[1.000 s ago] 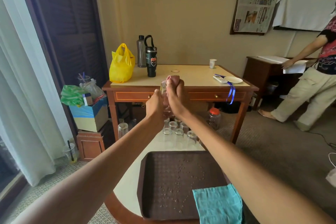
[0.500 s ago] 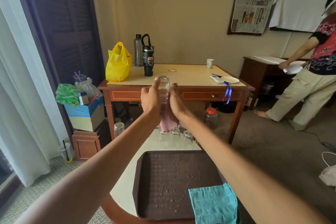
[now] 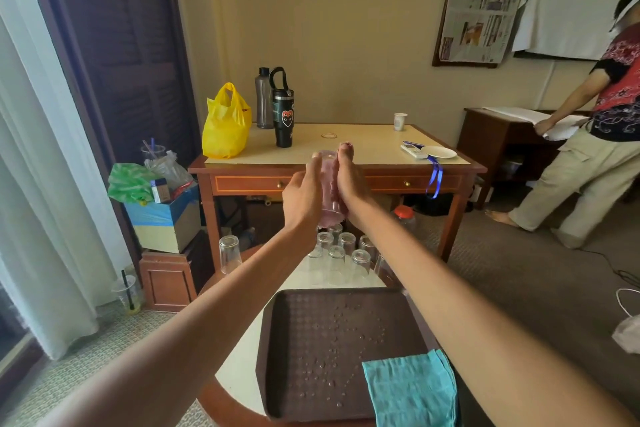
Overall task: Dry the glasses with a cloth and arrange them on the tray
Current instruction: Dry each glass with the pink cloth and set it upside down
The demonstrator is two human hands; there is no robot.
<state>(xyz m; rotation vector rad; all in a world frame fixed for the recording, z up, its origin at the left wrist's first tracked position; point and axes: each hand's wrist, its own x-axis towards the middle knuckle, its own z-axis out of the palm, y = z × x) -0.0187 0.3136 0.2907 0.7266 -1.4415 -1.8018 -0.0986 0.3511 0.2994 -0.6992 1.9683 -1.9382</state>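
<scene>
Fingers (image 3: 312,166) of the left hand (image 3: 302,196) curl round the glass (image 3: 328,207), held in the air above the cluster of upturned glasses (image 3: 337,253) beyond the tray (image 3: 273,357). The right hand (image 3: 351,184) grips the pink cloth (image 3: 331,180) against the glass's right side; whether the cloth reaches inside I cannot tell. To dry it well, I judge the left hand should turn the glass slowly so the cloth covers wall, rim and base, and the droplets (image 3: 332,340) on the tray probably want wiping before a dried glass lands there.
</scene>
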